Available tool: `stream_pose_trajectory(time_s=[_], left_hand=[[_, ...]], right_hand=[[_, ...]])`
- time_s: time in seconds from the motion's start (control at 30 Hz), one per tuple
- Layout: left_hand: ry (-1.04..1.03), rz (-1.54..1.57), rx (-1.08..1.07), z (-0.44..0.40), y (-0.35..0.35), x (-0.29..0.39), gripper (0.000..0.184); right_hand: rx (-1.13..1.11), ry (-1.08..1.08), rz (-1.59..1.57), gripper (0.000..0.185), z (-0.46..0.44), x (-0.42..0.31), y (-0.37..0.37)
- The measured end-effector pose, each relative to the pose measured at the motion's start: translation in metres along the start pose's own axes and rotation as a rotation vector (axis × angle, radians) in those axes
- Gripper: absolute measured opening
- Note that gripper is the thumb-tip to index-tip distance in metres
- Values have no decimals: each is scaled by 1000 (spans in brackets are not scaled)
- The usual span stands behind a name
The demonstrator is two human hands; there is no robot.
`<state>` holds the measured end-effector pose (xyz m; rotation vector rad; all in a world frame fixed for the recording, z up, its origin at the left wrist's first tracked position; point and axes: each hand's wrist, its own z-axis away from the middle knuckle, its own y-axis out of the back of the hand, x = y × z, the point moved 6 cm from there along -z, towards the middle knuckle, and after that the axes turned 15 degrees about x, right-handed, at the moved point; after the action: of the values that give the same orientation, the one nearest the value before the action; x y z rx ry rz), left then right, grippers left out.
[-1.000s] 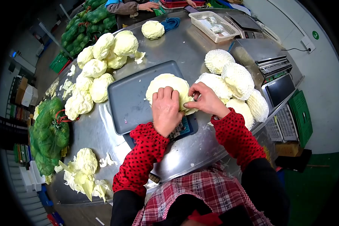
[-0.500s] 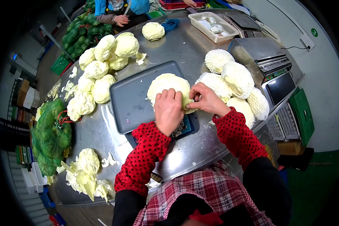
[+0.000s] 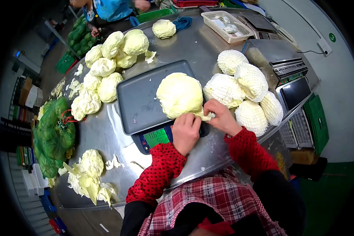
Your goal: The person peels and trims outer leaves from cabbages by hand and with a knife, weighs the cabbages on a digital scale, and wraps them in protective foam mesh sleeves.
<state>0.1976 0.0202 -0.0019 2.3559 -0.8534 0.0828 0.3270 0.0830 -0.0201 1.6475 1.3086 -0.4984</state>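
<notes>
A pale cabbage [image 3: 179,94] rests on the right part of the grey tray [image 3: 139,106] of a scale, whose green display [image 3: 156,137] is lit. My left hand [image 3: 186,133] is at the cabbage's near edge, its fingers closed on a cabbage leaf. Close beside it, my right hand [image 3: 222,117] pinches the same leaf [image 3: 203,115] at the cabbage's lower right edge. Just right of my right hand lie several cabbages wrapped in white net [image 3: 225,89].
Bare cabbages [image 3: 108,87] are heaped left of the tray. Loose leaves [image 3: 86,177] lie at the near left, by a green net bag [image 3: 55,137]. A white basket [image 3: 227,26] and a machine [image 3: 279,59] stand at the right. Another person [image 3: 110,11] is across the table.
My left hand has come off the top of the cabbage to its near edge, next to my right hand. The scale display now shows. The person across has moved left.
</notes>
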Motion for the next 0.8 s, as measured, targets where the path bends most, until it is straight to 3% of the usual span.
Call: stream_pose_trajectory(time_s=[0.07,0.13,0.2,0.3,0.37,0.4,0.5,0.57,0.6,0.63,0.7,0.73,0.8], left_hand=[[2,-45,-65,15,-6,-1,22],[-132,-100,41,20,-3,1,27],[-139,-132,40,27,-5,-4,29],[-199,-177,76,25,-2,-7,31],[-238,-170,33,20,-3,-10,32],[-237,-178,50,17,-1,-13,32],[-288,-135,41,8,3,-20,34],[-312,-103,76,3,14,-27,34],[-340,-60,95,2,18,-28,34],[-337,-51,110,3,21,-30,32],[-335,-23,93,5,26,-32,33],[-328,-1,84,5,29,-35,33],[-282,52,52,15,39,-40,34]], right_hand=[[14,12,16,21,17,9,-7],[79,-42,0,21,28,19,-14],[114,-30,-42,20,34,17,-17],[-6,-161,-75,23,34,10,-16],[-248,-388,-109,26,29,6,-18],[-365,-568,-337,26,28,4,-22],[-525,-544,-208,22,-4,-13,-12],[-507,-693,-297,19,-32,-18,-3],[-310,-596,-264,16,-61,-13,2],[-135,-365,-184,26,-88,-1,1],[-40,-109,-24,34,-122,20,-22],[-38,-103,-32,34,-132,22,-31],[-252,-189,28,44,-140,33,-57]])
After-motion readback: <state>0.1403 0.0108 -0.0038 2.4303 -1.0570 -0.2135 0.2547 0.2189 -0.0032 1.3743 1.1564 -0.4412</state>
